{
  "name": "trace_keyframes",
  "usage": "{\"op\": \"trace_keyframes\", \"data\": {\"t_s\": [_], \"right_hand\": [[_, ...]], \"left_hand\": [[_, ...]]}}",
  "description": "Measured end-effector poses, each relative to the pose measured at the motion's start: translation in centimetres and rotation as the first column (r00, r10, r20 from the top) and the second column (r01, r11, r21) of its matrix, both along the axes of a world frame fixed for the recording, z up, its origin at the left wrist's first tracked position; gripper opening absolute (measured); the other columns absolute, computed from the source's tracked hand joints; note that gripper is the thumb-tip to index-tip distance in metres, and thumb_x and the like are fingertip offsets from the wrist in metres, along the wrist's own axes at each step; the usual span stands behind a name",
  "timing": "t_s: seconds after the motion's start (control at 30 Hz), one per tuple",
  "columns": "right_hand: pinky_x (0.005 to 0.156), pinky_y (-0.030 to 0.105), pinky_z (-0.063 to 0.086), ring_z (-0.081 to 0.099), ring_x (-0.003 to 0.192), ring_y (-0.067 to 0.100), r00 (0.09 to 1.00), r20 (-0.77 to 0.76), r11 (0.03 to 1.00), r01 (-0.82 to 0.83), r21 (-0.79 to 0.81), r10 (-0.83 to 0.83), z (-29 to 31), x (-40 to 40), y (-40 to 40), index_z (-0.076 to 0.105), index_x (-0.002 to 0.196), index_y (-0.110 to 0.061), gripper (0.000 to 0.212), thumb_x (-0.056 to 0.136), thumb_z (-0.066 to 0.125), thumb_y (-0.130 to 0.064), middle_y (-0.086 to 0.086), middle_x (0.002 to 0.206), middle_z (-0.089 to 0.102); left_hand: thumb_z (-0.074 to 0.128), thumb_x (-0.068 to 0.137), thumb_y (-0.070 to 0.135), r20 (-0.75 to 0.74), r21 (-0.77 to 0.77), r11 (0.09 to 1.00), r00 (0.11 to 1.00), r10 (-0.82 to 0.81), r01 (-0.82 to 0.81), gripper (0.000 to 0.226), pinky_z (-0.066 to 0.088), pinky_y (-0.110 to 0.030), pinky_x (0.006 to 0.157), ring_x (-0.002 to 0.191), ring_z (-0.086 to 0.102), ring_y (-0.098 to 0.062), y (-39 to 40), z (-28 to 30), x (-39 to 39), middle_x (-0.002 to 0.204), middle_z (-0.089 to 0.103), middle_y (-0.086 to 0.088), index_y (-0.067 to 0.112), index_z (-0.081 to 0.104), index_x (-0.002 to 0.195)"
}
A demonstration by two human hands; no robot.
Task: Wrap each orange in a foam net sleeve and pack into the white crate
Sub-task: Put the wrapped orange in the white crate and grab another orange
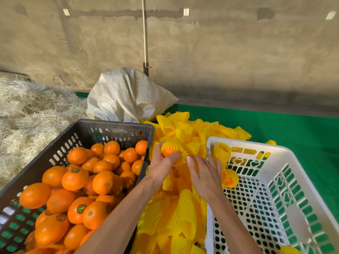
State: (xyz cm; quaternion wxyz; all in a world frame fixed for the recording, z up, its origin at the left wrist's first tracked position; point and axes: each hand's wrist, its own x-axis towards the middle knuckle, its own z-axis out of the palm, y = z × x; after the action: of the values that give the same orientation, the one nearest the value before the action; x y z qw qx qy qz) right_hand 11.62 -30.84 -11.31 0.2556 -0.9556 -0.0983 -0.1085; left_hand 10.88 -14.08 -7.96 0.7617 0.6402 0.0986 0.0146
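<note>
The left hand (161, 162) grips an orange (169, 152) half inside a yellow sleeve (175, 149), above the sleeve pile (176, 217) between the black crate (110, 125) of oranges and the white crate (293, 162). The right hand (203, 173) lies flat, fingers straight, on the pile beside it. A wrapped orange (229, 178) lies in the white crate's far corner.

Single head-worn wide view, forward and down, close over the white crate (300, 173) and black crate (55, 143)
</note>
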Motion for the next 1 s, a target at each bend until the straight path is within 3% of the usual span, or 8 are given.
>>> {"op": "trace_keyframes", "data": {"t_s": [0.13,0.2,0.27,0.37,0.57,0.73,0.87,1.0], "right_hand": [[0.121,0.046,0.022,0.055,0.124,0.018,0.994,0.105,0.984,-0.028,0.177,0.009,0.1,-0.1,0.0,0.061,0.11,-0.023,0.037,0.097,0.055,-0.056,-0.007,0.114,0.067],[0.099,0.035,0.043,0.056,0.104,0.014,0.993,0.114,0.939,-0.037,0.341,-0.002,0.5,-0.3,0.0,0.053,0.1,-0.027,0.033,0.09,0.065,-0.057,-0.012,0.102,0.06],[0.073,0.02,0.041,0.051,0.086,0.009,0.99,0.139,0.903,-0.067,0.425,0.008,1.1,-0.6,0.1,0.043,0.091,-0.029,0.043,0.087,0.064,-0.066,-0.013,0.088,0.05],[0.06,0.023,0.035,0.043,0.07,0.012,0.976,0.215,0.877,-0.141,0.459,0.045,1.8,-1.0,0.3,0.036,0.083,-0.025,0.051,0.088,0.061,-0.069,-0.007,0.075,0.039],[0.08,0.027,0.046,0.053,0.106,-0.004,0.991,-0.029,0.839,-0.097,0.536,0.133,2.5,-1.6,0.8,0.038,0.124,-0.043,0.066,0.079,0.047,-0.09,-0.022,0.116,0.051],[0.09,0.032,0.051,0.056,0.114,0.007,0.963,-0.207,0.828,-0.027,0.56,0.172,2.7,-1.8,1.1,0.024,0.15,-0.047,0.096,0.07,0.046,-0.097,-0.02,0.133,0.049],[0.087,0.031,0.059,0.068,0.105,0.003,0.96,-0.241,0.61,0.106,0.785,0.142,3.0,-1.5,1.2,0.062,0.127,-0.038,0.073,0.072,0.064,-0.084,-0.016,0.112,0.073],[0.063,0.015,0.05,0.065,0.085,-0.012,0.939,-0.342,0.351,0.309,0.884,0.034,3.8,-1.8,1.1,0.059,0.105,-0.054,0.05,0.071,0.059,-0.09,-0.031,0.099,0.069]], "left_hand": [[0.083,0.086,0.034,0.045,0.01,0.998,0.997,0.056,-0.056,0.062,0.064,-0.04,0.082,0.098,0.074,-0.018,0.0,0.0,0.0,0.115,0.072,0.005,0.035,0.048,0.137],[0.084,0.082,0.048,0.069,0.056,0.992,0.992,0.106,-0.11,0.072,0.063,-0.044,0.084,0.087,0.075,-0.015,-0.1,0.3,0.0,0.119,0.069,0.003,0.031,0.045,0.14],[0.083,0.077,0.06,0.107,0.096,0.983,0.983,0.147,-0.157,0.079,0.063,-0.036,0.075,0.081,0.074,-0.015,-0.3,0.6,-0.2,0.116,0.07,0.001,0.024,0.048,0.137],[0.084,0.073,0.064,0.194,0.131,0.973,0.968,0.161,-0.188,0.074,0.057,-0.022,0.074,0.093,0.072,-0.009,-0.4,0.7,-0.5,0.114,0.071,0.006,0.029,0.052,0.13],[0.086,0.079,0.049,0.273,0.185,0.976,0.96,0.063,-0.117,0.068,0.058,-0.025,0.089,0.114,0.065,-0.006,-0.6,0.6,-0.7,0.124,0.065,0.019,0.046,0.046,0.134],[0.081,0.089,0.014,0.401,0.496,0.868,0.895,-0.195,-0.033,0.071,0.046,-0.031,0.111,0.14,0.044,-0.008,-0.7,0.4,-1.1,0.149,0.047,0.01,0.032,0.047,0.149],[0.076,0.093,0.015,0.372,0.522,0.846,0.865,-0.338,0.106,0.083,0.042,-0.021,0.112,0.146,0.036,-0.002,-1.8,0.6,-1.4,0.159,0.035,0.022,0.037,0.03,0.159],[0.077,0.091,0.039,0.286,0.467,0.874,0.911,-0.298,0.139,0.084,0.039,-0.005,0.1,0.138,0.041,0.009,-2.2,0.5,-1.7,0.156,0.038,0.023,0.038,0.027,0.157]]}}
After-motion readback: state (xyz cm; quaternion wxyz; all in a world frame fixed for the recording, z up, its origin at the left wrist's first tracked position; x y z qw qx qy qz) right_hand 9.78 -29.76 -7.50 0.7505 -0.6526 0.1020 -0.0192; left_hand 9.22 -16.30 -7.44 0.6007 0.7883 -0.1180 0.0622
